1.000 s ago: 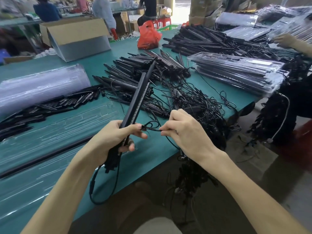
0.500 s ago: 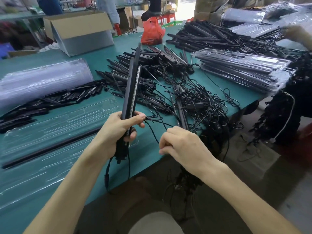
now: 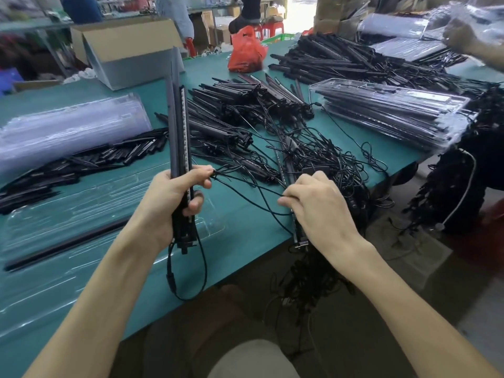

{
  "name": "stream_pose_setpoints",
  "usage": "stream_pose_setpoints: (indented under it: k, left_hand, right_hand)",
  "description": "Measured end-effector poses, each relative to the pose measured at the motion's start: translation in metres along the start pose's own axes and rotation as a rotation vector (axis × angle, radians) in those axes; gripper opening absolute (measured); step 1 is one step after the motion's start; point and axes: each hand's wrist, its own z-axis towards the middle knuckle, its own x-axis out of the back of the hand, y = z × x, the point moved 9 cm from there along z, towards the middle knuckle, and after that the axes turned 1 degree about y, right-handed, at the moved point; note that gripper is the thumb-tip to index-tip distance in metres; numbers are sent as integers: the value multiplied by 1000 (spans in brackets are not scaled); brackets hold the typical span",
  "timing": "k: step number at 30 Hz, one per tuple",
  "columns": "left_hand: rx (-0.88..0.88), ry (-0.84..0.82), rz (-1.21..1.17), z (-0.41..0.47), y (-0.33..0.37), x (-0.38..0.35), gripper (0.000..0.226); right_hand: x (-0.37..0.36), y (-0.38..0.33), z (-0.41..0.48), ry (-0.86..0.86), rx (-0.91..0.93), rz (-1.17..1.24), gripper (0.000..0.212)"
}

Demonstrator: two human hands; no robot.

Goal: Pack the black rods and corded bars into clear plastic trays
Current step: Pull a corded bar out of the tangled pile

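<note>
Head view: the left grip (image 3: 174,197) is closed around a bundle of long black corded bars (image 3: 178,126), held upright above the teal counter (image 3: 245,238). Their plug ends and a looped cord hang below the fist. The right grip (image 3: 313,205) is curled over another black corded bar (image 3: 299,240) lying at the counter's near edge, just beside a tangle of thin black cords (image 3: 332,165) – one strand runs between the two grips. Flat clear plastic trays (image 3: 81,203) lie on the counter under and left of the left grip, with one long black rod (image 3: 68,244) lying across them. Behind them lie a heap of short black rods (image 3: 95,159) and a pile of empty clear trays (image 3: 68,126). A stack of filled clear trays (image 3: 387,110) sits on the right – farther back are a grey cardboard box (image 3: 128,50) and a red plastic bag (image 3: 246,50).
</note>
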Motion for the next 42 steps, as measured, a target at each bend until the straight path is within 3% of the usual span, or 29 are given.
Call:
stream_pose_setpoints:
  k: [7,12,14,16,19,21,30,34,42]
  left_hand:
    - [15,0,86,-3,-6,-10,32]
    - [6,-49,160,-4,-11,-19,44]
    - [16,-56,168,-4,-13,-20,37]
    - [24,-79,184,-3,-15,-22,27]
    - [28,-95,245,-3,-19,-27,31]
    - [37,-100,251,-4,-21,-32,34]
    - [-9,-142,184,-9,-20,-57,39]
    - [-44,-155,112,-12,-15,-75,31]
    - [-78,-250,108,-11,-12,-111,33]
  right_hand:
    - [10,-3,26,-1,11,-25,29]
    - [21,0,35,31,39,149,26]
    - [25,9,35,24,13,211,23]
    - [20,23,37,-77,-35,193,22]
    - [4,40,33,-299,-99,89,21]
    - [0,40,30,-323,-99,88,22]
    - [37,27,46,0,-98,493,20]
    - [42,26,52,16,-110,544,19]
    - [68,-24,87,95,37,725,22]
